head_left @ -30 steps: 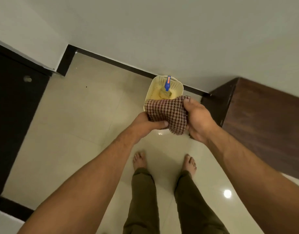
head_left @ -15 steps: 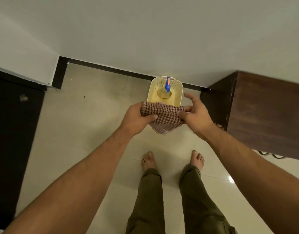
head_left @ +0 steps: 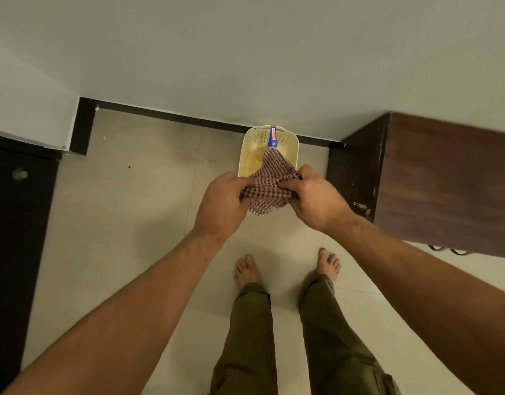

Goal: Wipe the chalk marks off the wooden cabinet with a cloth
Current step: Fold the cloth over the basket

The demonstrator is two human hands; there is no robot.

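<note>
Left hand point(head_left: 221, 203) and right hand point(head_left: 317, 202) both pinching a bunched checked cloth point(head_left: 270, 186) between them, held in the air above a cream plastic basket point(head_left: 288, 143) on the tiled floor point(head_left: 117, 223) against the wall, dark wooden cabinet point(head_left: 445, 178) just to the right, bare feet below.

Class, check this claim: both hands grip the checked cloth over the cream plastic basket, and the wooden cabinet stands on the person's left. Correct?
No. The head view shows the dark brown wooden cabinet on the person's right. Otherwise correct: left hand and right hand grip the red-and-white checked cloth over the cream perforated plastic basket.
</note>
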